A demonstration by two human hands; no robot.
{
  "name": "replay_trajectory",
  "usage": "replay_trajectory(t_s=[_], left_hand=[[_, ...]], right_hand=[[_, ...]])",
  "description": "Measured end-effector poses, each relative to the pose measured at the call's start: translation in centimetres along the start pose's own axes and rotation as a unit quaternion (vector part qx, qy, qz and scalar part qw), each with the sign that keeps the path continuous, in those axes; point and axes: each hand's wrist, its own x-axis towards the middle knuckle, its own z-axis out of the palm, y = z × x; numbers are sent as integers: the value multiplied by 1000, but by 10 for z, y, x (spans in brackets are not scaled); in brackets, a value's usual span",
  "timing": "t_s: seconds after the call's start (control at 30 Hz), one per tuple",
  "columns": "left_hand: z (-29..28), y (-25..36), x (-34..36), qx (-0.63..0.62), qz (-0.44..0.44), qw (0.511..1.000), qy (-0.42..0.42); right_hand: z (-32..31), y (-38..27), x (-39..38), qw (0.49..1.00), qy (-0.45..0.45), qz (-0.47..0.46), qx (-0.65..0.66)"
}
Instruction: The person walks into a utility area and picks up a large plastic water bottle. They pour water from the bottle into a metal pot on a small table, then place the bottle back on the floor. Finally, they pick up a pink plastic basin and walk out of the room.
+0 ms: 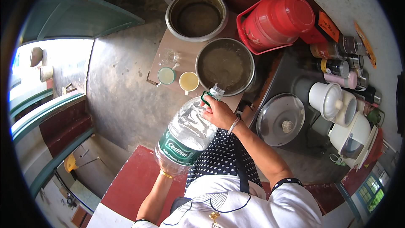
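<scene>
My right hand (213, 112) grips the green handle (206, 97) at the neck of a large clear plastic bottle (185, 126) with a green label. My left hand (168, 169) supports the bottle's base, its fingers partly hidden by it. The bottle tilts over a steel basin (224, 59) holding liquid, and water appears to run from its mouth into it. Another steel basin (196, 0) stands behind. Left of the nearer basin are a cream mug (188, 80), a pale green-rimmed cup (166, 75) and a clear glass item (168, 57).
A red bucket-like container (282, 21) stands behind at right. The dark counter at right holds a steel lid (270, 131), several jars and bottles (346, 71) and white cookers (350, 135). A green door (76, 12) and doorway are at left; a red-topped ledge (126, 181) is near me.
</scene>
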Motion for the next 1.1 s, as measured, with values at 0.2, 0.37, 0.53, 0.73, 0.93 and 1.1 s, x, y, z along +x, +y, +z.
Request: replay_trajectory(t_s=[0.2, 0.37, 0.53, 0.73, 0.93, 1.1], left_hand=[[9, 2, -2, 0, 4, 1000, 17], [3, 2, -1, 41, 7, 999, 11], [-2, 0, 0, -8, -8, 1000, 14], [6, 5, -3, 12, -5, 1000, -1], [2, 2, 0, 16, 3, 1000, 8], [-7, -1, 3, -58, -24, 997, 32]], right_hand=[[-1, -3, 0, 1000, -7, 5, 0], [-1, -2, 0, 1000, -8, -1, 3], [0, -2, 1, 1000, -15, 11, -3], [0, -2, 1, 1000, -16, 13, -5], [2, -1, 0, 1000, -7, 8, -10], [4, -1, -1, 1000, -3, 10, -2]])
